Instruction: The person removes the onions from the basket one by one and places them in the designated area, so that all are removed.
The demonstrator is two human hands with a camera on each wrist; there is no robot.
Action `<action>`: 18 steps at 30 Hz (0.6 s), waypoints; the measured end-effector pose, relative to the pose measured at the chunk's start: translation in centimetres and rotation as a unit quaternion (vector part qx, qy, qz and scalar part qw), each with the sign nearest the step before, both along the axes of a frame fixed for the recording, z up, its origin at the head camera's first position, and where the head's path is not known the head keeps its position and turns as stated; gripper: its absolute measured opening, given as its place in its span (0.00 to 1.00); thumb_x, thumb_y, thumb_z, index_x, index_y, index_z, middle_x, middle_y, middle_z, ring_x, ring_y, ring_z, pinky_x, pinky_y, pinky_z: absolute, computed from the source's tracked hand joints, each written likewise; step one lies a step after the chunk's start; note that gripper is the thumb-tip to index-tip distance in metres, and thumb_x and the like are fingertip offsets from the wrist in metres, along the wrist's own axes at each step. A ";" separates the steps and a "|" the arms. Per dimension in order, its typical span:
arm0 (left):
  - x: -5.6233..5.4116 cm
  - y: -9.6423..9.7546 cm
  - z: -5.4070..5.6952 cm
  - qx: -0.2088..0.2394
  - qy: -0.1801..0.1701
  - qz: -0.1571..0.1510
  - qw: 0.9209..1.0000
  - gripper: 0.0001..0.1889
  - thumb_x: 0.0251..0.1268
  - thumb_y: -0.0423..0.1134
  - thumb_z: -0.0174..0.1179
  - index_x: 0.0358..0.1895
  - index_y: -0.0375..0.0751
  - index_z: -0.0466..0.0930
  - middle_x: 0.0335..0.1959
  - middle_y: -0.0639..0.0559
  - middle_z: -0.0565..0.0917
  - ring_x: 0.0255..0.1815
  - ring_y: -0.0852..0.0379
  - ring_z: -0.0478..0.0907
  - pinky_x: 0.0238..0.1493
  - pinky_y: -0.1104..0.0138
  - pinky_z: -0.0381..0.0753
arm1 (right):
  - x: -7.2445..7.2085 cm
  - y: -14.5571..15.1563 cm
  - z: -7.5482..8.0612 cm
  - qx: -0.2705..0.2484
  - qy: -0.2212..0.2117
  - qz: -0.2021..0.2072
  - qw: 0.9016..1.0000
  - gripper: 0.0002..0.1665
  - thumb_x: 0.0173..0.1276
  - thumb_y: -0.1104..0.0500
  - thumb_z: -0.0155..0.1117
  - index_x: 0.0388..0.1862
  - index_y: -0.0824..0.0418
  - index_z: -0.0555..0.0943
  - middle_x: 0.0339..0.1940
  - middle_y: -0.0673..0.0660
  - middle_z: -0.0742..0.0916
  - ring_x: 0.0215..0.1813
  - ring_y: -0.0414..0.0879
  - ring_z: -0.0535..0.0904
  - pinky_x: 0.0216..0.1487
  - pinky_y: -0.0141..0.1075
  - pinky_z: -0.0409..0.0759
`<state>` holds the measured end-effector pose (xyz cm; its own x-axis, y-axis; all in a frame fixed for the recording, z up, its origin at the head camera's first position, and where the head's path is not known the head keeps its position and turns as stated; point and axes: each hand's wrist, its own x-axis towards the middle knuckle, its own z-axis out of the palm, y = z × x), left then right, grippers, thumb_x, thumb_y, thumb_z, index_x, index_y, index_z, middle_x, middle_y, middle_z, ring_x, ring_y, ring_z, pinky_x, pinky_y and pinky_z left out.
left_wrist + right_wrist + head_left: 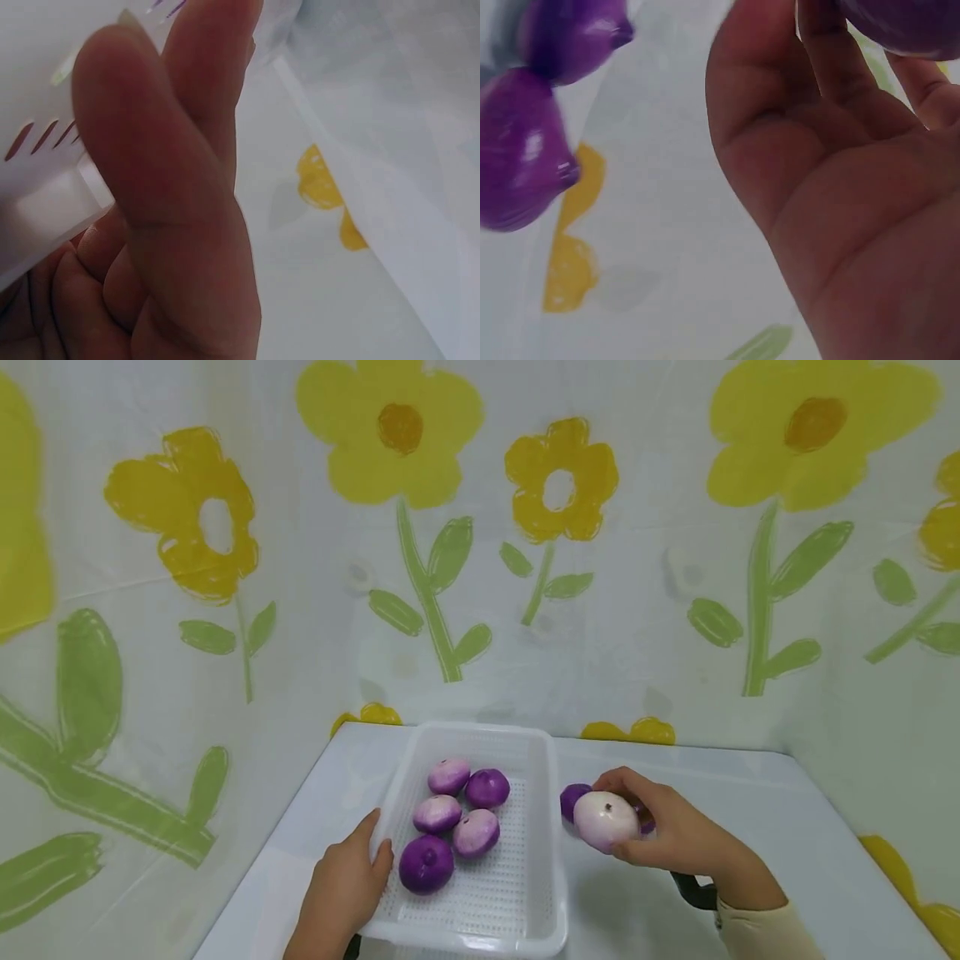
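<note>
In the head view, a white plastic basket [543, 860] holds several purple-and-white onions [476, 833]. My left hand [341, 877] grips the basket's left wall, its thumb over the rim side; the left wrist view shows the thumb [161, 187] close up against the slotted wall. To the right of the basket, my right hand [663, 827] holds a pale onion [603, 820] between thumb and fingers. Behind it, two purple onions, one [572, 802] at the left and one [645, 818] mostly hidden by the hand, lie on the table.
A white table [675, 910] carries everything. Around its back and sides hangs a white curtain [622, 635] printed with yellow flowers and green leaves. The basket's right wall stands between the held onion and those inside.
</note>
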<state>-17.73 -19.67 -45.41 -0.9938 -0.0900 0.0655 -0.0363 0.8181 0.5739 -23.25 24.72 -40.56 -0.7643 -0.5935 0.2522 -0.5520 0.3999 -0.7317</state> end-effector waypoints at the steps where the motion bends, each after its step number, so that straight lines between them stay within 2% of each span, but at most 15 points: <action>1: -0.1 0.0 0.0 -0.001 -0.001 0.000 1.000 0.31 0.81 0.44 0.55 0.80 0.35 0.64 0.14 0.54 0.72 0.11 0.59 0.64 0.18 0.61 0.69 | 0.1 0.5 -0.5 -0.007 -0.003 -0.009 1.000 0.34 0.64 0.57 0.79 0.66 0.47 0.75 0.55 0.48 0.86 0.51 0.47 0.85 0.48 0.40 0.86; 5: -0.1 0.0 0.2 -0.006 -0.006 -0.004 1.000 0.31 0.81 0.45 0.55 0.80 0.35 0.64 0.14 0.53 0.71 0.12 0.58 0.63 0.18 0.60 0.68 | 0.8 2.1 -2.0 -0.029 -0.037 -0.037 0.998 0.35 0.64 0.59 0.80 0.67 0.52 0.73 0.59 0.55 0.83 0.50 0.48 0.86 0.48 0.40 0.87; 8: -0.1 -0.2 0.2 -0.011 -0.002 -0.006 1.000 0.31 0.82 0.45 0.54 0.80 0.35 0.64 0.16 0.51 0.73 0.13 0.57 0.65 0.19 0.59 0.70 | 0.8 3.0 -2.6 -0.042 -0.055 -0.060 0.996 0.37 0.62 0.61 0.81 0.68 0.52 0.73 0.62 0.58 0.81 0.48 0.50 0.87 0.46 0.40 0.88; 12: -0.2 -0.3 -0.1 -0.016 0.008 -0.014 1.000 0.31 0.82 0.45 0.54 0.80 0.34 0.64 0.20 0.49 0.77 0.16 0.56 0.68 0.23 0.58 0.73 | 0.8 4.0 -2.8 -0.053 -0.056 -0.093 0.993 0.40 0.60 0.62 0.83 0.69 0.51 0.74 0.64 0.59 0.80 0.47 0.51 0.88 0.47 0.40 0.88; 18: -0.3 -0.3 0.0 -0.007 0.002 -0.010 1.000 0.31 0.82 0.45 0.54 0.81 0.35 0.63 0.18 0.52 0.74 0.14 0.56 0.66 0.21 0.59 0.71 | 0.5 4.7 -2.6 -0.041 -0.042 -0.113 0.992 0.43 0.61 0.58 0.84 0.72 0.49 0.74 0.66 0.60 0.79 0.50 0.50 0.88 0.47 0.38 0.87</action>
<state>-18.00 -20.00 -45.41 -0.9951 -0.0696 0.0702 -0.0181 0.8268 0.5623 -22.73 29.41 -43.11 -0.8964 -0.3840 0.2213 -0.3895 0.4444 -0.8067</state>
